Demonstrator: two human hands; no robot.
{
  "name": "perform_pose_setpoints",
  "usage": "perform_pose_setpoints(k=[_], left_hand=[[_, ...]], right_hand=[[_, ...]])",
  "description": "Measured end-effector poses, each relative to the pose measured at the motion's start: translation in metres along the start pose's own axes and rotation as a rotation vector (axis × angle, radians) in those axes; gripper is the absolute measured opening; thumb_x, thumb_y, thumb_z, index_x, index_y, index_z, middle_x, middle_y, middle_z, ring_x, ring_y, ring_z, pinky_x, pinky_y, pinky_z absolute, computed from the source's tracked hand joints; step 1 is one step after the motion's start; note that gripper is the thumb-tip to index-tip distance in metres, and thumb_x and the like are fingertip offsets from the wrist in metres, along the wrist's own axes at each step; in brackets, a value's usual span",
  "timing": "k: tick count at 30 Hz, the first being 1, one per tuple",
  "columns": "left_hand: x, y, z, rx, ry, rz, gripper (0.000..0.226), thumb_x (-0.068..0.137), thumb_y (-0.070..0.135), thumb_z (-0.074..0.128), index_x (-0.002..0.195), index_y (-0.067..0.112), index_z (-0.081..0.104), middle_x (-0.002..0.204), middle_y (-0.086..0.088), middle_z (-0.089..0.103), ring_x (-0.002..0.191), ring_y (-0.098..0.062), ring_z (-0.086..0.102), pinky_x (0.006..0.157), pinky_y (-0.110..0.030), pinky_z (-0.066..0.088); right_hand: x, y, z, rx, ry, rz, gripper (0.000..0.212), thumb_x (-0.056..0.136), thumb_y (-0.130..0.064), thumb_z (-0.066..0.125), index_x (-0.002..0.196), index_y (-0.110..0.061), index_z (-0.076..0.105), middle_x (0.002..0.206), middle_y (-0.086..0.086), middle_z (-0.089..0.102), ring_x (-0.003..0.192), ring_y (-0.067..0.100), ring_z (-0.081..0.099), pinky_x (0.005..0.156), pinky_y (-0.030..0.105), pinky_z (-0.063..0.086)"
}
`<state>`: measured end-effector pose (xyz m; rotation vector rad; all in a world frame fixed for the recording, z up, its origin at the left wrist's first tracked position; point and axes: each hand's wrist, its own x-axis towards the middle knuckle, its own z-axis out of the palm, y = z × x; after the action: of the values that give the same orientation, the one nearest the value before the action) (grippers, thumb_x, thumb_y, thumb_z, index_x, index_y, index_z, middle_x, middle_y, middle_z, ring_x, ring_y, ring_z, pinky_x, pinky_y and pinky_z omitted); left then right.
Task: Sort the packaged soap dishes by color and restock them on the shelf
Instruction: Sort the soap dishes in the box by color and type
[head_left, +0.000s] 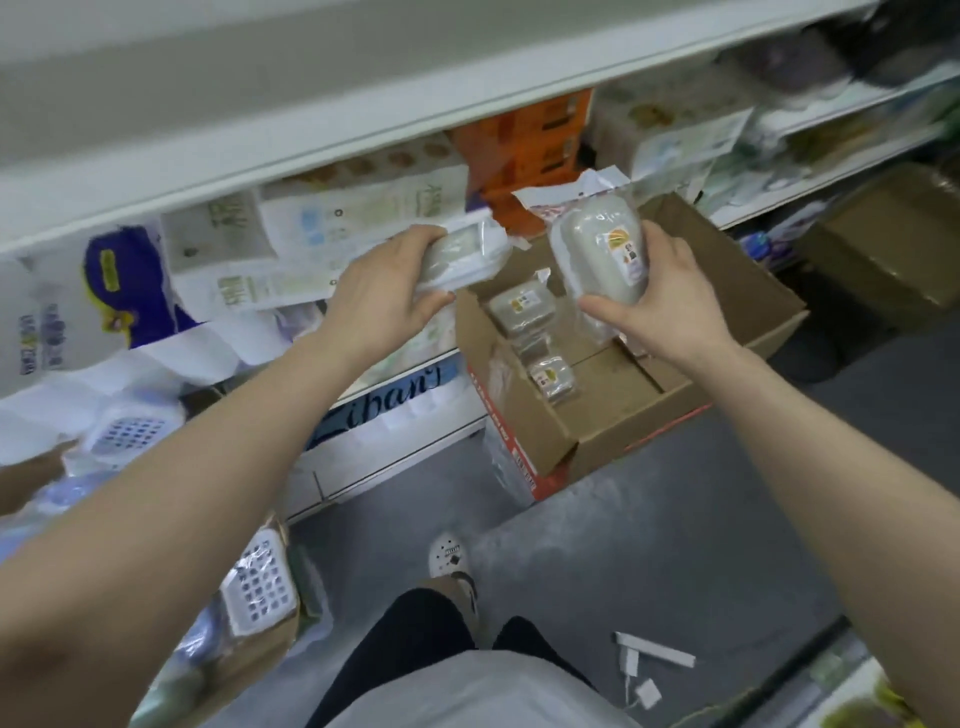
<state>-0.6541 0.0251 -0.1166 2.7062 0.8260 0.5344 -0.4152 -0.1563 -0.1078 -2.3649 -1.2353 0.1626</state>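
My left hand (387, 293) grips a white-rimmed packaged soap dish (462, 252) held sideways in front of the shelf. My right hand (657, 299) holds a beige packaged soap dish (597, 254) with a round sticker, raised above the open cardboard box (623, 410). Inside the box lie more beige packaged soap dishes (522, 306), another of them (551, 375) lower down. White grid-patterned soap dishes (260, 584) in plastic sit in a bag at the lower left, and one more white dish (130, 431) lies on the low shelf.
The upper shelf edge (260, 161) runs across the top, with paper-goods packs (291, 244) behind it. An orange pack (535, 150) stands at the back. A brown carton (893, 244) sits at the right. Grey floor, my shoe (449, 556) and white scraps (654, 654) lie below.
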Motion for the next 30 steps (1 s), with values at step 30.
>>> perform_pose_setpoints(k=[30], left_hand=[[0.048, 0.047, 0.160, -0.148, -0.213, -0.602, 0.107, 0.068, 0.078, 0.052, 0.153, 0.023, 0.019, 0.150, -0.014, 0.039, 0.132, -0.033, 0.043, 0.110, -0.045, 0.035]], right_hand=[[0.132, 0.167, 0.121, -0.344, -0.908, -0.603, 0.102, 0.074, -0.045, 0.078, 0.153, -0.034, 0.014, 0.148, 0.010, 0.036, 0.127, 0.034, 0.046, 0.100, 0.045, 0.044]])
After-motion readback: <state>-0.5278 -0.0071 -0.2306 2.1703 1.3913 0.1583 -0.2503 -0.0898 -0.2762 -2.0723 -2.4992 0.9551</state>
